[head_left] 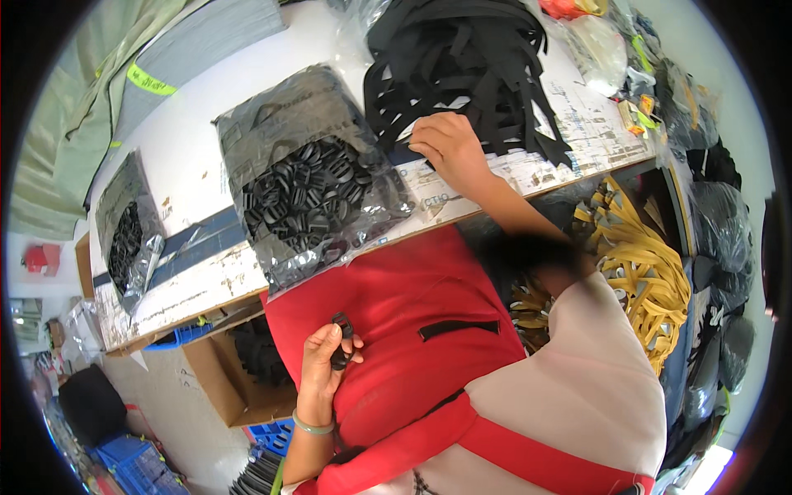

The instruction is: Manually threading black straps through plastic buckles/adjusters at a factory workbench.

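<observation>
Scuffed white table (206, 285) beneath black straps (495, 74)

Small sewing-goods workshop: scuffed white-topped wooden bench (206, 282) beneath right hand (450, 153), long flat black fabric straps (462, 70) beyond it, clear plastic bag (276, 99) of small black plastic buckles (305, 188) leftward.

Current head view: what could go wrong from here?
1. The plastic bag of black buckles reaches the table's front edge; a bump might spill some.
2. The black straps by the right hand lie crossed over one another, so pulling one could drag others along.
3. The left hand holds small black pieces in front of the red apron, off the table; if dropped, they'd likely miss it.
</observation>
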A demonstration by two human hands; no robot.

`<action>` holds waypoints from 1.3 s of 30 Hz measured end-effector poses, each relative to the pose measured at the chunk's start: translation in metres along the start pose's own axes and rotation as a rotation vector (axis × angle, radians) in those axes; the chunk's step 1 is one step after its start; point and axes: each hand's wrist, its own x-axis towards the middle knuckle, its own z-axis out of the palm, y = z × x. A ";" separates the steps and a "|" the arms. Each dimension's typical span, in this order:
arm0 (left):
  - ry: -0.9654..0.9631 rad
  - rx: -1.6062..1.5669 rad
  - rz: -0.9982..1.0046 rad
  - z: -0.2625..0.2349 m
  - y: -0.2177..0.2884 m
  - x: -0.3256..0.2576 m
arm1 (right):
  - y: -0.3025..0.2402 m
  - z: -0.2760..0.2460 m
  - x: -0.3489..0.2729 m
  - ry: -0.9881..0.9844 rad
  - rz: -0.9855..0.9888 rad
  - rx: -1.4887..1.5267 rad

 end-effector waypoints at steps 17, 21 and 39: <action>0.205 0.329 0.567 0.011 0.020 -0.008 | -0.213 0.000 -0.025 -0.793 1.062 1.300; 0.282 0.527 0.685 0.008 0.018 -0.006 | -0.215 0.010 -0.028 -0.757 1.209 1.383; 0.402 0.930 0.936 0.014 0.014 0.001 | -0.224 0.021 -0.036 -0.423 1.381 1.675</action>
